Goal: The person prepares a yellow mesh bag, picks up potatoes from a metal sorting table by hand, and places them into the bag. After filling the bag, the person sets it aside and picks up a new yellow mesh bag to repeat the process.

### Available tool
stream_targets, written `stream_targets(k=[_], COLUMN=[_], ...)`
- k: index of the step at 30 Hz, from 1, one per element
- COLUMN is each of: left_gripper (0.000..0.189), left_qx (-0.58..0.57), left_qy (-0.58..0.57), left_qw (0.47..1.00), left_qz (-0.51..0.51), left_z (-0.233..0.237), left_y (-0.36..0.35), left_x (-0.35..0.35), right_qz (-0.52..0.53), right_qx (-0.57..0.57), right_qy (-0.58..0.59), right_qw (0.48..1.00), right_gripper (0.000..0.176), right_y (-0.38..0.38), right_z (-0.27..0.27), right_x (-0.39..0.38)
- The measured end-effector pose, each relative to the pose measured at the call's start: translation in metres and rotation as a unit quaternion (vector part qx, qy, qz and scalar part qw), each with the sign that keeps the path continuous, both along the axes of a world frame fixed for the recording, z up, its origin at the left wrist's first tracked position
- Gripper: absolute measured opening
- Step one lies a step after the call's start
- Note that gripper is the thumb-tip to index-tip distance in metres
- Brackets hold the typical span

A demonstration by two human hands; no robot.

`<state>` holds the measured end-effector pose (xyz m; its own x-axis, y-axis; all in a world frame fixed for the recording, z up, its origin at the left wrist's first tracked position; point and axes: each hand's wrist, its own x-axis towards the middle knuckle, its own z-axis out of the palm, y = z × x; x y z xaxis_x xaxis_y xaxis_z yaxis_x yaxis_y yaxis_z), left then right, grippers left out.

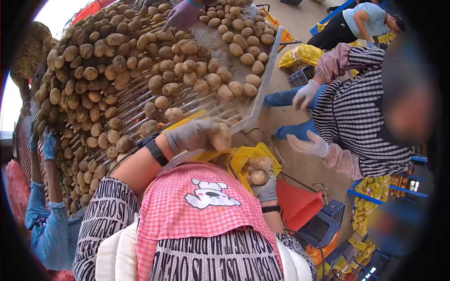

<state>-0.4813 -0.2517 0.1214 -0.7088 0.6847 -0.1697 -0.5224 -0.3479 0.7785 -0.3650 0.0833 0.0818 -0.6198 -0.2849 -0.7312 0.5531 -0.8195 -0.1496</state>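
Note:
My left hand, in a grey glove, is closed round a potato just past the near edge of the sorting rack. To its right, my right hand, also gloved in grey, has its fingers round another potato at the mouth of a yellow bag. More potatoes show inside the bag, behind that hand. Many potatoes lie heaped on the metal bars of the rack.
A person in a checked shirt stands at the right. Co-workers' gloved hands reach over the rack at the top and left. Right of the yellow bag are a red bag and a dark crate.

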Motion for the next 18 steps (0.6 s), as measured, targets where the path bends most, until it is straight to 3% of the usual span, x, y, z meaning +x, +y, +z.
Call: stream_targets(k=[2, 4, 5, 6, 7, 9, 10, 11, 12, 13, 14, 15, 16, 18], left_gripper=[0.060, 0.064, 0.070, 0.073, 0.070, 0.059, 0.059, 0.052, 0.046, 0.040, 0.047, 0.053, 0.056, 0.064], left_qx=[0.077, -0.073, -0.241, -0.313, -0.381, -0.348, -0.355, -0.385, -0.411, -0.458, -0.501, -0.581, -0.690, -0.813], left_qy=[-0.251, -0.146, -0.039, 0.036, 0.121, 0.219, 0.214, 0.292, 0.365, 0.365, 0.462, 0.465, 0.359, 0.269], left_qw=[0.962, 0.975, 0.951, 0.919, 0.885, 0.887, 0.888, 0.870, 0.835, 0.809, 0.712, 0.631, 0.556, 0.421], left_qz=[-0.078, -0.150, -0.191, -0.236, -0.240, -0.208, -0.199, -0.097, 0.006, 0.055, 0.170, 0.218, 0.292, 0.299], left_z=[0.001, -0.005, 0.008, 0.015, 0.026, -0.003, -0.012, -0.019, -0.008, 0.004, -0.021, -0.019, 0.002, 0.022], left_y=[0.066, 0.116, 0.129, 0.138, 0.140, 0.140, 0.134, 0.122, 0.104, 0.081, 0.062, 0.039, -0.008, -0.051], left_x=[0.004, 0.010, 0.012, 0.013, 0.017, 0.029, 0.028, 0.026, 0.023, 0.017, 0.009, 0.004, -0.003, -0.004], right_qz=[-0.003, -0.012, -0.028, -0.010, -0.058, -0.094, -0.102, -0.110, -0.057, -0.044, 0.011, 0.067, 0.092, 0.223], right_qx=[0.127, 0.142, 0.158, 0.153, 0.136, 0.116, 0.192, 0.267, 0.293, 0.291, 0.311, 0.330, 0.331, 0.411], right_qy=[-0.079, -0.108, -0.135, -0.136, -0.163, -0.189, -0.213, -0.233, -0.137, -0.133, -0.081, -0.028, -0.013, 0.137], right_qw=[0.989, 0.984, 0.978, 0.979, 0.976, 0.971, 0.953, 0.929, 0.944, 0.947, 0.947, 0.941, 0.939, 0.873], right_gripper=[0.043, 0.044, 0.044, 0.044, 0.042, 0.041, 0.041, 0.041, 0.043, 0.043, 0.045, 0.047, 0.047, 0.036], right_y=[0.016, 0.029, 0.035, 0.040, 0.050, 0.041, 0.016, 0.002, 0.015, 0.032, 0.030, 0.024, 0.012, -0.026], right_z=[-0.013, -0.026, -0.035, -0.043, -0.054, -0.046, -0.007, 0.014, -0.015, -0.039, -0.040, -0.035, -0.022, 0.010], right_x=[0.029, 0.047, 0.054, 0.061, 0.066, 0.052, 0.036, 0.024, 0.026, 0.026, 0.013, -0.004, -0.032, -0.071])
